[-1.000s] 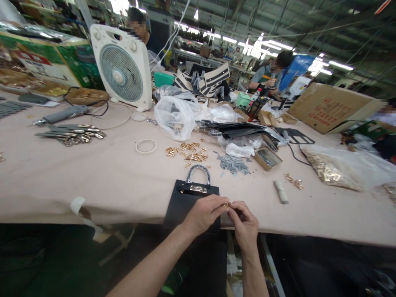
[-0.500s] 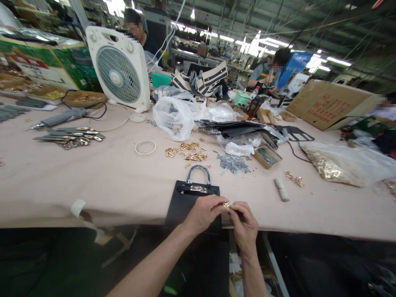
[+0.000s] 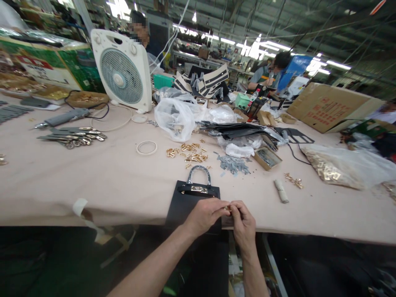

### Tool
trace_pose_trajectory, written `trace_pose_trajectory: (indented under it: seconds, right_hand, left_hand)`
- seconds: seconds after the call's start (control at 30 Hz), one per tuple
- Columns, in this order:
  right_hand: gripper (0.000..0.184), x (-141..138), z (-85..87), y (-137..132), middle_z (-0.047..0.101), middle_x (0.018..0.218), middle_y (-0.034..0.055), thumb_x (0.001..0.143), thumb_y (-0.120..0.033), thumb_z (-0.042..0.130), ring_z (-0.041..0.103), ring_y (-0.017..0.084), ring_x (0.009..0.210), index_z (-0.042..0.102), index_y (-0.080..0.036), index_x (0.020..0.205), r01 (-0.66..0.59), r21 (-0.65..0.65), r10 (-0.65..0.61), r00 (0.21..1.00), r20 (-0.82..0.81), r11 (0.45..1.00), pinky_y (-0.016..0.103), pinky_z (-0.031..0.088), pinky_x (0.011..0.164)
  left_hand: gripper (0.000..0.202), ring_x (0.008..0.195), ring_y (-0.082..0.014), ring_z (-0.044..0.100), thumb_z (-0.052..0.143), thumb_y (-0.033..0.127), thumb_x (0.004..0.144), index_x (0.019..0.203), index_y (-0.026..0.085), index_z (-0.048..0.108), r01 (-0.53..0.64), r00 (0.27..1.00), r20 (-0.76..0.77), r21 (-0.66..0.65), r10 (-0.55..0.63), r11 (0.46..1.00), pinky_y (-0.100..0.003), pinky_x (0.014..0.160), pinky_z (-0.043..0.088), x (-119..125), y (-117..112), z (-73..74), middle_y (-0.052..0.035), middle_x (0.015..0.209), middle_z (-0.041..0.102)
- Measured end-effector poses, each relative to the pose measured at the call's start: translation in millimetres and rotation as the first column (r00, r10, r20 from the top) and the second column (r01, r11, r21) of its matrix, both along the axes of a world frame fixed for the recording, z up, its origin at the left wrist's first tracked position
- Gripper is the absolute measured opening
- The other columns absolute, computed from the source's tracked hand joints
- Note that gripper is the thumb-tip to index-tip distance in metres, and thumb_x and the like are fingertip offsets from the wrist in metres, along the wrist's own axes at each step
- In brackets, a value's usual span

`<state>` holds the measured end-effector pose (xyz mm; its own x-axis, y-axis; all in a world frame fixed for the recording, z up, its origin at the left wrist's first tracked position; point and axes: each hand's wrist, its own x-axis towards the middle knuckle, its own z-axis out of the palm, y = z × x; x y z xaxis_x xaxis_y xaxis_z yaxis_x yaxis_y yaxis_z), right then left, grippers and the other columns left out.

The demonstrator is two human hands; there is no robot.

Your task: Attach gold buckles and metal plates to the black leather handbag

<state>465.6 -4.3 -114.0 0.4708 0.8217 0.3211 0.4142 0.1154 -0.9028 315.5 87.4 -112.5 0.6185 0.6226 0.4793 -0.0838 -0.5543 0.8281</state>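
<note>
A small gold metal fitting is pinched between the fingertips of my left hand and my right hand, which meet at the table's front edge. Both hands are closed, and the fingers hide most of the piece. Under my left hand lies a black handbag with a wrapped top handle and a gold-toned clasp on its strap. Beyond the bag is a loose pile of gold fittings.
Grey flat pieces, a small box, a cloth roll and a bag of gold parts lie to the right. Leftward are a tape ring, metal-ended straps and a box fan. Two people sit behind.
The gold fitting has turned and dropped slightly between my fingertips, and less of it shows. My right hand has shifted a little to the left. The handbag stays in place.
</note>
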Motion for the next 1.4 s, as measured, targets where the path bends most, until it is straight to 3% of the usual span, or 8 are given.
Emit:
trace_pose_trajectory:
  seconds: [0.2,0.3,0.43,0.7,0.97,1.17,1.3,1.4]
  right_hand:
    - [0.031,6.6,-1.7,-1.8,0.072,0.093,0.005,0.098,-0.051,0.068,0.066,0.02,0.087,0.075,-0.021,0.099,-0.012,-0.054,0.002,0.982,-0.191,0.998,0.033,0.055,0.08]
    - [0.048,9.1,-3.5,-1.5,0.077,0.098,0.0086,0.099,-0.062,0.06,0.071,0.022,0.086,0.075,-0.02,0.116,-0.089,-0.071,0.045,0.879,-0.474,0.993,0.037,0.059,0.08]
    - [0.056,5.7,-1.0,0.7,0.078,0.096,0.0112,0.097,-0.069,0.059,0.071,0.022,0.081,0.079,-0.018,0.107,-0.248,-0.081,0.138,0.746,-0.652,0.965,0.036,0.059,0.072]
    - [0.035,4.8,-4.3,-8.3,0.078,0.109,0.0078,0.085,-0.051,0.083,0.071,0.02,0.084,0.08,-0.028,0.112,-0.293,-0.112,0.131,0.695,-0.707,0.95,0.033,0.062,0.073]
    - [0.041,16.8,-17.6,-11.1,0.077,0.105,0.0062,0.074,-0.047,0.092,0.067,0.017,0.078,0.082,-0.029,0.109,-0.273,-0.146,0.109,0.737,-0.668,0.951,0.029,0.062,0.07]
    - [0.039,18.4,-12.5,-9.4,0.076,0.103,0.0079,0.077,-0.046,0.091,0.068,0.021,0.084,0.081,-0.024,0.108,-0.292,-0.206,0.137,0.825,-0.549,0.934,0.031,0.061,0.073]
    - [0.037,8.0,-4.7,0.0,0.076,0.105,0.008,0.077,-0.044,0.091,0.068,0.022,0.086,0.079,-0.024,0.105,-0.193,-0.159,0.099,0.879,-0.467,0.968,0.033,0.059,0.073]
    - [0.036,-6.5,2.1,10.2,0.075,0.097,0.0042,0.08,-0.042,0.089,0.067,0.018,0.079,0.074,-0.026,0.108,-0.189,-0.1,0.122,0.877,-0.466,0.977,0.029,0.057,0.071]
  left_hand:
    - [0.024,0.105,-0.0189,0.074,0.066,0.032,0.102,0.121,0.022,0.077,0.023,0.998,0.058,-0.049,-0.02,0.999,-0.031,0.1,0.058,0.6,2.3,2.7,-0.0065,0.114,0.079]
    - [0.026,0.105,-0.0188,0.072,0.067,0.035,0.101,0.121,0.023,0.078,0.001,0.994,0.111,-0.076,0.008,0.997,-0.031,0.097,0.059,0.4,3.5,5.0,-0.0085,0.115,0.075]
    - [0.029,0.095,-0.0164,0.069,0.067,0.037,0.101,0.124,0.024,0.078,0.024,0.993,0.116,-0.091,-0.014,0.996,-0.028,0.086,0.06,-1.1,2.3,6.4,-0.0078,0.107,0.067]
    - [0.035,0.11,-0.0203,0.07,0.075,0.029,0.095,0.13,0.023,0.074,0.056,0.991,0.127,-0.054,-0.048,0.997,-0.033,0.104,0.057,-4.1,0.6,-2.6,-0.0083,0.118,0.076]
    - [0.023,0.104,-0.0199,0.072,0.08,0.035,0.091,0.109,0.022,0.083,0.006,0.988,0.154,-0.102,0.01,0.995,-0.031,0.1,0.059,-8.2,-1.7,-5.8,-0.0099,0.114,0.073]
    - [0.026,0.109,-0.0181,0.072,0.067,0.034,0.101,0.121,0.022,0.079,-0.02,0.997,0.079,-0.028,0.022,0.999,-0.029,0.102,0.058,-16.7,-9.8,-4.3,-0.0097,0.119,0.074]
    - [0.032,0.123,-0.0215,0.067,0.067,0.032,0.1,0.131,0.023,0.071,-0.193,0.979,0.089,0.088,0.185,0.977,-0.035,0.111,0.054,-41.4,-10.5,9.5,-0.0099,0.129,0.071]
    - [0.048,0.136,-0.0268,0.057,0.068,0.022,0.096,0.143,0.027,0.061,-0.499,0.867,0.03,0.089,0.498,0.862,-0.046,0.12,0.047,-67.2,-2.4,17.3,-0.0113,0.146,0.06]
